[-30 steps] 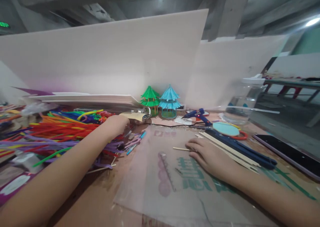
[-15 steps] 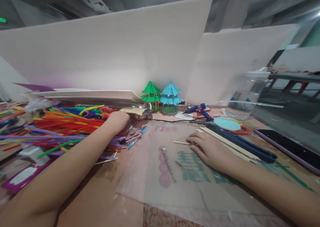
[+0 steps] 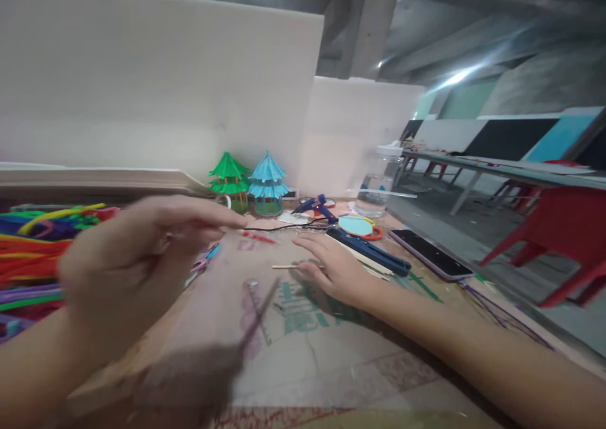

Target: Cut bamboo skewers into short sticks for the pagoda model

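My left hand [image 3: 137, 258] is raised over the left side and blurred. Its fingers pinch a thin red pen [image 3: 260, 236] that points to the right. My right hand [image 3: 331, 268] rests low over a clear printed plastic sheet [image 3: 199, 334]. A short pale wooden stick [image 3: 284, 267] lies on the sheet, its left end sticking out from under my right thumb, which holds it down; the fingers above are stretched out. A bundle of longer wooden sticks [image 3: 374, 263] lies just beyond this hand, alongside a dark blue tool [image 3: 374, 252], perhaps a stapler.
Green [image 3: 228, 180] and light blue [image 3: 267, 180] pagoda models stand by the white board [image 3: 165, 88]. A blue glue gun [image 3: 317, 207], a light blue disc [image 3: 355, 226], a water bottle [image 3: 379, 176] and a phone [image 3: 428, 253] are at the right. Colourful pipe cleaners [image 3: 33, 258] lie left.
My left hand has come up from the clutter at the left and now carries a red pen. The view has turned right. My right hand stays at the wooden stick.
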The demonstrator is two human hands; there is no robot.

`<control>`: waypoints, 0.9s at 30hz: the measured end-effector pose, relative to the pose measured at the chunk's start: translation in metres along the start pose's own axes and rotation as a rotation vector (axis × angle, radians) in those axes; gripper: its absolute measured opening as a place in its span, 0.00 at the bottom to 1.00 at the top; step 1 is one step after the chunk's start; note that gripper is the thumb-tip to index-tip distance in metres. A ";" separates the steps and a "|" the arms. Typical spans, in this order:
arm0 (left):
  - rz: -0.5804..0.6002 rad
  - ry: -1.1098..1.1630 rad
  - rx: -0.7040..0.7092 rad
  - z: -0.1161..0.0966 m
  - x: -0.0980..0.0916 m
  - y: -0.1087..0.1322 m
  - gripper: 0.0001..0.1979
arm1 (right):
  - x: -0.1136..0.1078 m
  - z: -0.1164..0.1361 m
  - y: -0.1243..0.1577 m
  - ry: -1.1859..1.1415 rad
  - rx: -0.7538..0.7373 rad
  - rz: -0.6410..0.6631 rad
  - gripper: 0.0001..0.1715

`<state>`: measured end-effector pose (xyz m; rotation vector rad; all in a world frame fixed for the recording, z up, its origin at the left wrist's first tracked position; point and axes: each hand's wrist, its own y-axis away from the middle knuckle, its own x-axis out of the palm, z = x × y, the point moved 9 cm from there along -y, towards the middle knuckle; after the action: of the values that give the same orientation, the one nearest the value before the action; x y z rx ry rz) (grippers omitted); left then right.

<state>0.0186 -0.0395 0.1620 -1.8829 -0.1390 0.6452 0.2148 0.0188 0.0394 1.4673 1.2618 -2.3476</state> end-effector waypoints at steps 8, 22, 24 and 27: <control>-0.058 0.476 -0.480 0.047 0.014 0.002 0.10 | 0.003 0.030 0.009 -0.274 0.172 0.071 0.20; 0.268 0.610 -0.446 0.032 0.067 0.033 0.19 | 0.018 0.051 0.022 -0.241 0.050 0.017 0.18; 0.315 0.624 -0.444 0.028 0.072 0.038 0.19 | 0.024 0.052 0.022 -0.233 0.032 0.065 0.20; 0.379 0.606 -0.430 0.026 0.073 0.035 0.17 | 0.030 0.048 0.022 -0.242 0.051 0.115 0.23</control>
<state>0.0603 -0.0037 0.0965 -2.4693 0.5187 0.2719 0.1758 -0.0185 0.0122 1.1889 1.0376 -2.4086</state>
